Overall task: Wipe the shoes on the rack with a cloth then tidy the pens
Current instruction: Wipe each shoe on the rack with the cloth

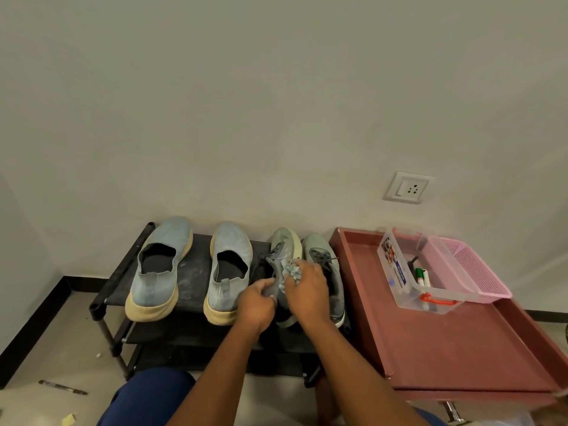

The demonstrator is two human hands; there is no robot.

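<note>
Two pairs of shoes stand on a black rack point(123, 272): a light blue slip-on pair point(159, 265) on the left and a grey-green laced pair on the right. My left hand point(256, 302) grips the side of the left laced sneaker point(284, 244). My right hand point(307, 290) holds a crumpled grey-blue cloth point(292, 269) against that sneaker's laces. The other laced sneaker point(322, 253) sits beside it, partly hidden by my right hand. Pens point(422, 276) lie in a clear plastic box point(408, 272) on a reddish-brown tray table point(445, 342).
A pink mesh basket point(473, 265) leans next to the clear box. A wall socket point(408, 187) sits above the table. One pen point(63, 387) and paper scraps lie on the floor at lower left. My knees in blue trousers point(147, 398) are in front of the rack.
</note>
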